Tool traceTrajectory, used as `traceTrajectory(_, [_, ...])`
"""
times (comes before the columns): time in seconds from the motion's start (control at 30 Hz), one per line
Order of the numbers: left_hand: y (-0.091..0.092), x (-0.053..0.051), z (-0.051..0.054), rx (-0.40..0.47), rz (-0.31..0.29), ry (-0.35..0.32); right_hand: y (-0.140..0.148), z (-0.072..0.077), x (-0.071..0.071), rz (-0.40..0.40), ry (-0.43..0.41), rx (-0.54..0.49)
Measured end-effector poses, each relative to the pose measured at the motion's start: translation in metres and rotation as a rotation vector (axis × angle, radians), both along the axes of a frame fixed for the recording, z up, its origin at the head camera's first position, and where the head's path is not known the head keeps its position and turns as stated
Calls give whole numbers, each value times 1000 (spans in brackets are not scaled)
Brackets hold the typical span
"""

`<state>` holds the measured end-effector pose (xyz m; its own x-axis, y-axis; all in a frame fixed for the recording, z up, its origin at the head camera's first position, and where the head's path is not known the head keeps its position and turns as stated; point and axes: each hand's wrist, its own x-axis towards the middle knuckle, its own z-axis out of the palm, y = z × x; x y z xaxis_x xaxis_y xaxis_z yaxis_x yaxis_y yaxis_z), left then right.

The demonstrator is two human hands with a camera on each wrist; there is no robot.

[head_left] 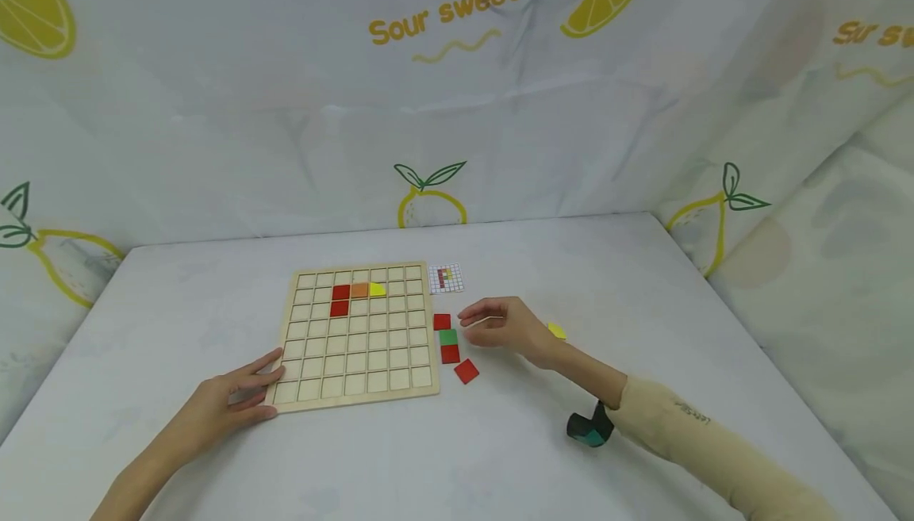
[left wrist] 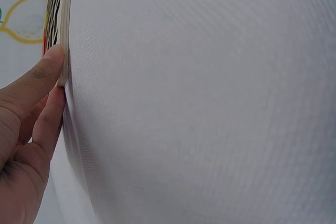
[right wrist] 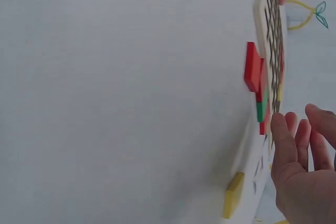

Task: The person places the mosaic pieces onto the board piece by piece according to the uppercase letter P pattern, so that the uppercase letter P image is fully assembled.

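Observation:
A wooden grid board (head_left: pixel 336 366) lies on the table. Two red tiles (head_left: pixel 339 308), an orange tile (head_left: pixel 359 290) and a yellow piece (head_left: pixel 377 289) with a curved edge sit in its upper cells. My left hand (head_left: pixel 223 404) touches the board's near left corner with fairly straight fingers. In the left wrist view, the thumb (left wrist: pixel 52 61) rests against the board's edge. My right hand (head_left: pixel 508 329) hovers right of the board, fingers loosely bent and holding nothing. Close to its fingertips are a green tile (head_left: pixel 448 337) and several red tiles (head_left: pixel 466 371).
A small printed pattern card (head_left: pixel 446 278) lies by the board's far right corner. Another yellow piece (head_left: pixel 557 331) is partly hidden behind the right wrist. A black and teal object (head_left: pixel 589 429) hangs below the right forearm. A lemon-printed white cloth (head_left: pixel 286 109) hangs behind the table.

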<state>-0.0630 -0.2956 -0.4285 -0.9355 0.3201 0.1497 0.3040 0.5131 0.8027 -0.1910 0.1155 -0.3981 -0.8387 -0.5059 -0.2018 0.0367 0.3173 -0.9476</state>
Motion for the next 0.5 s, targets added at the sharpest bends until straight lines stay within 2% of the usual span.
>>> traceTrajectory(0.17, [-1, 0, -2, -5, 4, 9, 6, -14, 6, 56, 57, 3])
traceTrajectory(0.37, [-1, 0, -3, 11, 3, -1, 5, -20, 12, 144, 34, -17])
traceTrajectory(0.5, [-1, 0, -2, 7, 5, -6, 8, -21, 14, 159, 44, 6])
